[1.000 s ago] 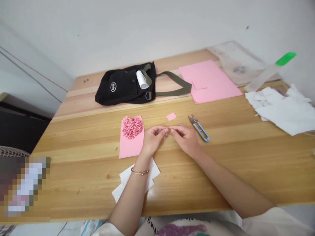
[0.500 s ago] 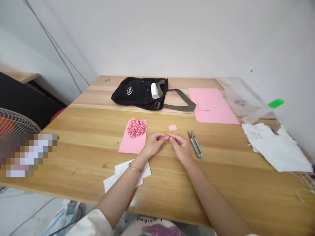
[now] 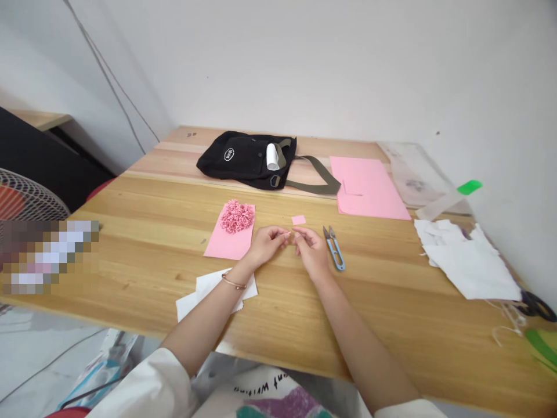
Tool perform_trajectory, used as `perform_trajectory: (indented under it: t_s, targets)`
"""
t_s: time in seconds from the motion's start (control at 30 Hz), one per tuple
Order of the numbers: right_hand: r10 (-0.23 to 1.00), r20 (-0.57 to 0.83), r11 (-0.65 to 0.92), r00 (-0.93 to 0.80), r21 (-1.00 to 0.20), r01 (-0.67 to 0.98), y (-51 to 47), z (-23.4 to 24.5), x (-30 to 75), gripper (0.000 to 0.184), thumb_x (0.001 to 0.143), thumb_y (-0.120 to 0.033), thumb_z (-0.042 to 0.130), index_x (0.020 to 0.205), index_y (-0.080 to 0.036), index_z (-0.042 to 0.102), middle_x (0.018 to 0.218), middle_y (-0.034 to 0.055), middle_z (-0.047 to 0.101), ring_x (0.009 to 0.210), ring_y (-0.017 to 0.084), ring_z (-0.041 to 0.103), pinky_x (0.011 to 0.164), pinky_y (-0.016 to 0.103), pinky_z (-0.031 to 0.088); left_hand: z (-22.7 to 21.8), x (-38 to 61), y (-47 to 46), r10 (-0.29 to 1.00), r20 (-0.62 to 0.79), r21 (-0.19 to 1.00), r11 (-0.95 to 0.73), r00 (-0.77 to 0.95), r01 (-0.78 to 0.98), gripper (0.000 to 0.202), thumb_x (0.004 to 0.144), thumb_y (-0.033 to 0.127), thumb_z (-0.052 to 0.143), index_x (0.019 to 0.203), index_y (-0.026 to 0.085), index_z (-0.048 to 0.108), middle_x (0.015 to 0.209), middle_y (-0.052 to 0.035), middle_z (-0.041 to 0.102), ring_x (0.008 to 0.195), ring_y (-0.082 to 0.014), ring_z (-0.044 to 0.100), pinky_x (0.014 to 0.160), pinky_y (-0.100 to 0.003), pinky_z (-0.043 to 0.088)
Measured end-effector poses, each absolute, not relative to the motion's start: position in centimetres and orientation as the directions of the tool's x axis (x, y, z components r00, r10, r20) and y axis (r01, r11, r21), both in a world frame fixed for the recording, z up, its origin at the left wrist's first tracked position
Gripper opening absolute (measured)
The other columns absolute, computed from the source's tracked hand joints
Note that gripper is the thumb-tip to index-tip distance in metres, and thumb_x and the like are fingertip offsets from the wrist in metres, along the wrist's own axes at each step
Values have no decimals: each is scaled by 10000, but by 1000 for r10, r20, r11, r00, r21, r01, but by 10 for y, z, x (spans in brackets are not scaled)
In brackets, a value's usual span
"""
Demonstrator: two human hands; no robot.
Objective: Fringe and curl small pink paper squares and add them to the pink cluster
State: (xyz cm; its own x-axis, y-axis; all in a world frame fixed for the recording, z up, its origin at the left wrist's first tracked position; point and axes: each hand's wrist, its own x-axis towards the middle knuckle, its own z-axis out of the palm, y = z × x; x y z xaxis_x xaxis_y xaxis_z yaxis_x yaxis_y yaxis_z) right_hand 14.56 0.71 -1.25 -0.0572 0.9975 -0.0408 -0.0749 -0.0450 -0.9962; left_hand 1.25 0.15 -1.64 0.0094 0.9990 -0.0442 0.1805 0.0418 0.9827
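My left hand [image 3: 267,244] and my right hand [image 3: 311,249] meet above the middle of the table, thumb and forefinger pinched on each. A tiny pale pink piece [image 3: 290,233] shows at the left fingertips; it is too small to tell more. What the right fingertips pinch is hidden. Just beyond the hands lies a small pink paper rectangle [image 3: 299,220]. A heap of curled pink paper bits [image 3: 237,216] rests on a pink sheet [image 3: 226,247] to the left. Blue-handled thread snips [image 3: 335,249] lie beside my right hand, blades apart.
White paper pieces [image 3: 206,287] lie partly under my left forearm. Toward the wall are a black bag [image 3: 243,159] with a white roll [image 3: 272,157] on it and large pink sheets [image 3: 374,186]. Torn white sheets [image 3: 470,261] and black-handled scissors [image 3: 537,305] lie at right.
The fingertips of both hands, which were touching, are now slightly apart. The view has shifted a little, bringing the scissors at the right into sight. Objects on the table stay put.
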Motion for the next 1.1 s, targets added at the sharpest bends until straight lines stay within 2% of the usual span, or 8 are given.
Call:
perform_trajectory:
  t_s: [0.17,0.5,0.83,1.1]
  targets:
    - [997,-60,-65,-50,-992,-109,8,-12,146,247,654,-318,549,824,-150,612,559,-40,523,391,74,424,406,229,323,-12,14,1,999,-31,994,29,10,108,234,739,345,572,652,128,592,579,5,569,557,-92,505,597,-229,398]
    - [997,-54,-60,-61,-994,-90,9,-15,146,238,675,-346,547,806,-157,609,553,-41,508,400,78,423,411,233,330,-10,14,1,999,-39,998,40,-6,49,242,734,370,575,703,130,587,594,11,569,535,-90,506,576,-234,405]
    - [995,-63,-69,-73,-994,-82,10,-16,146,235,671,-335,538,799,-154,617,539,-38,512,401,82,422,413,231,326,-11,13,1,999,-47,996,46,11,82,236,731,353,586,670,125,597,588,2,571,549,-90,505,590,-232,395]
    - [995,-26,-32,-98,-998,-56,8,-16,146,264,681,-364,578,828,-152,637,579,-12,577,424,80,436,411,223,350,-4,13,-1,996,-47,996,41,79,76,250,736,361,577,647,129,597,603,-4,573,555,-88,497,589,-229,397]
